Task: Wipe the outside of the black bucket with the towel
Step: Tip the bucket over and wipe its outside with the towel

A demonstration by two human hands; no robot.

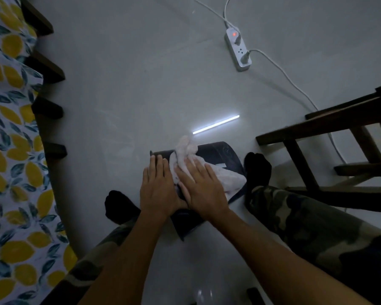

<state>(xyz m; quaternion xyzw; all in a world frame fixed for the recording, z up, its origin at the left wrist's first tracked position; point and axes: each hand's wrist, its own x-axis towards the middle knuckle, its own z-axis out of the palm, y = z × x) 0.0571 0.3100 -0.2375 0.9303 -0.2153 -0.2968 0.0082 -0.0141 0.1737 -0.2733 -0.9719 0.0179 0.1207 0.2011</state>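
The black bucket (222, 154) lies on its side on the pale floor between my two feet. A pale pinkish towel (186, 150) is draped over its upper side. My right hand (201, 187) lies flat on the towel with fingers spread, pressing it against the bucket. My left hand (160, 186) rests flat on the bucket's left part, next to the towel, steadying it. Both hands hide much of the bucket's near half.
A wooden chair (330, 139) stands close on the right. A white power strip (238, 50) with cables lies on the floor further ahead. A bed with a lemon-print cover (11, 150) runs along the left. My legs in camouflage trousers flank the bucket.
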